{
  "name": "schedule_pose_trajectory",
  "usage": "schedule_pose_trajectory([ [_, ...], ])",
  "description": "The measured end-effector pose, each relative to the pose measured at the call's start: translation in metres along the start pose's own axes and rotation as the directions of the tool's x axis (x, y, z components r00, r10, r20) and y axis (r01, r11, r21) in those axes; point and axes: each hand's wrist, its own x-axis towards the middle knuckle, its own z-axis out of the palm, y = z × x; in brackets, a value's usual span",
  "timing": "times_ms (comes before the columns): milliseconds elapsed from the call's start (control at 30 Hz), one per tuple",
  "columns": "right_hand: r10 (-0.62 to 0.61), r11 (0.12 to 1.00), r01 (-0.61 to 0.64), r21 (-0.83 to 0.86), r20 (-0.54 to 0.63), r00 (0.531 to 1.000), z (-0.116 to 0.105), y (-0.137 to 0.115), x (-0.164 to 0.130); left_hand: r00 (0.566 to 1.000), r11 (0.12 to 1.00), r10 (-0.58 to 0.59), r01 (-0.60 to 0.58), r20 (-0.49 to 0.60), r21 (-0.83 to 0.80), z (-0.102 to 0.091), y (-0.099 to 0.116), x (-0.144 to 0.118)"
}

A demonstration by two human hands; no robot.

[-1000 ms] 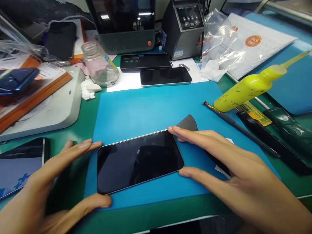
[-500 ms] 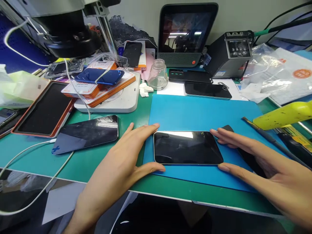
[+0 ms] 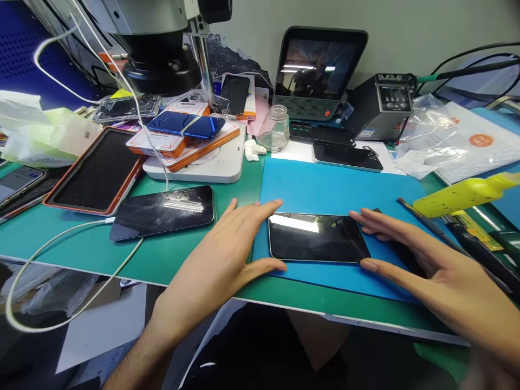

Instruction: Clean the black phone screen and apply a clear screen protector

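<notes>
A smartphone (image 3: 319, 241) with a dark, glossy screen lies face up on the blue mat (image 3: 333, 181), its long side facing me. My left hand (image 3: 231, 244) grips its left end, forefinger at the far corner and thumb at the near one. At the right end, my right hand (image 3: 430, 260) has thumb and fingertips on the two corners. Partly hidden beneath the right hand is a dark, flat piece (image 3: 406, 257). Left of my left hand, another black phone (image 3: 162, 212) with a cracked-looking upper edge lies on the green bench top, beside a white cable.
A microscope head (image 3: 158, 65) overhangs the left side. Behind the mat stand a glass jar (image 3: 274, 130), a tablet-like display (image 3: 319, 70) and a black control box (image 3: 382, 108). Stacked boxes (image 3: 158, 142) sit left; a yellow bottle (image 3: 459, 197) and tools lie right.
The camera view has shifted, so the bench appears farther right and slightly rotated. Light reflections on the smartphone's screen have moved left. Both hands keep the same hold at its ends.
</notes>
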Motion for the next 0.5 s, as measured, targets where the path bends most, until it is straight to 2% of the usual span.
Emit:
schedule_pose_trajectory([
  [233,-0.076,0.996,0.075,0.050,0.020,0.997,-0.001,-0.004,-0.001,0.999,1.000,0.013,-0.013,-0.033,0.014,-0.001,-0.001,-0.001],
  [300,-0.091,0.994,0.089,0.067,0.021,0.996,-0.001,-0.005,-0.004,0.997,0.997,0.058,-0.054,-0.057,0.058,0.002,-0.003,-0.003],
  [400,-0.098,0.991,0.095,0.097,0.030,0.995,-0.002,-0.008,-0.008,0.978,0.970,0.192,-0.177,-0.083,0.167,0.004,-0.005,-0.005],
  [500,-0.091,0.989,0.085,0.124,0.045,0.995,-0.003,-0.010,-0.012,0.914,0.861,0.405,-0.376,-0.015,0.343,0.000,-0.005,-0.002],
])
